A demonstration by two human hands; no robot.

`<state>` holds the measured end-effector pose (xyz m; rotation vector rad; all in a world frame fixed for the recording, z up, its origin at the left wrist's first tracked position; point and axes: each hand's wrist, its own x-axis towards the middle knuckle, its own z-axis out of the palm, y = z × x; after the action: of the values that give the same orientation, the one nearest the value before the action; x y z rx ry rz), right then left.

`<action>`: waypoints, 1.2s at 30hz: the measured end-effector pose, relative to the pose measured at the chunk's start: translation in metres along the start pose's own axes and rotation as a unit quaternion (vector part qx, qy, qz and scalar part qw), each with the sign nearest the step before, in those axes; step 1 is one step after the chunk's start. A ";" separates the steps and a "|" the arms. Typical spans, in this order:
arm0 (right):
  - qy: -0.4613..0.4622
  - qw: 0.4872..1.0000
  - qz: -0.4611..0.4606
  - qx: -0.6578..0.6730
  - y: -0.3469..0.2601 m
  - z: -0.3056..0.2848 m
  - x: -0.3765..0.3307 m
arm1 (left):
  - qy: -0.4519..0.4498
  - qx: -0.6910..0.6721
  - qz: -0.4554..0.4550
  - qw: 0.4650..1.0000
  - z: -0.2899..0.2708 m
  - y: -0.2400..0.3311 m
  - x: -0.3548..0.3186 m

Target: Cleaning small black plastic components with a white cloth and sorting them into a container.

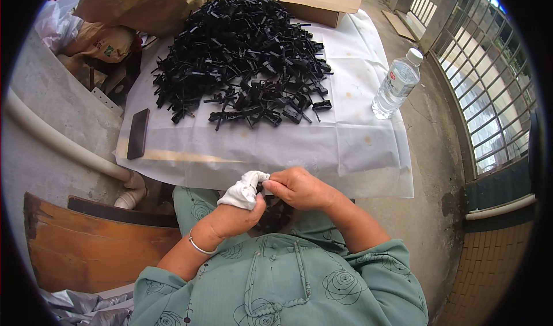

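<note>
the person sits close to the counter point(368, 153) and keeps both hands low, over the lap, just in front of its near edge. the left hand point(230, 219) is wrapped at the fingers with a white cloth point(245, 189), maybe so the fingers are protected or have more friction, but this is only my judgement. its grip is closed around something small and dark, and i cannot tell exactly what it is because the hand hides it. the right hand point(299, 188) touches the top of the cloth with its fingertips; its grip is narrow, a pinch, and whether it holds a small piece there i cannot tell.

on the counter lies a white sheet, and on it a big heap of black plastic parts point(242, 55), loose and not in any container. the heap is at the far half, so the near half of the sheet stays free for working. a dark phone point(138, 133) lies flat at the left edge of the sheet, apart from the heap. a clear water bottle point(396, 84) stands upright on the concrete floor at the right, with cap on, partly filled. behind the heap there is a cardboard box point(314, 0) and brown paper bags point(138, 3); what is inside them is not visible.
</note>
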<state>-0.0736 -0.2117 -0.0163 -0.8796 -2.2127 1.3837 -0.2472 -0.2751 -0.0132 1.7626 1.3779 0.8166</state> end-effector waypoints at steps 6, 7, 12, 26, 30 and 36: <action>0.339 0.880 0.039 -0.330 0.053 -0.054 0.042 | -0.082 0.203 0.087 0.972 -0.013 -0.007 0.007; 0.297 0.881 0.068 -0.362 0.054 -0.056 0.048 | -0.031 0.212 0.140 0.967 -0.012 -0.013 0.008; 0.248 0.909 0.059 -0.329 0.052 -0.037 0.029 | 0.015 -0.193 -0.100 0.976 -0.009 -0.016 0.013; 0.301 0.946 0.009 -0.119 0.029 -0.028 0.006 | -0.084 -0.619 -0.253 0.739 0.007 -0.035 0.046; 0.245 0.962 -0.110 -0.045 0.012 -0.022 0.001 | -0.121 -0.654 -0.264 0.699 0.002 -0.038 0.043; 0.205 0.927 -0.221 -0.222 0.008 -0.008 -0.011 | -0.061 -0.597 -0.258 0.757 -0.002 -0.013 0.026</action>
<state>-0.0585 -0.2111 -0.0194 -0.6629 -2.2229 0.4488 -0.2502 -0.2479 -0.0224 0.3846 0.7956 0.9080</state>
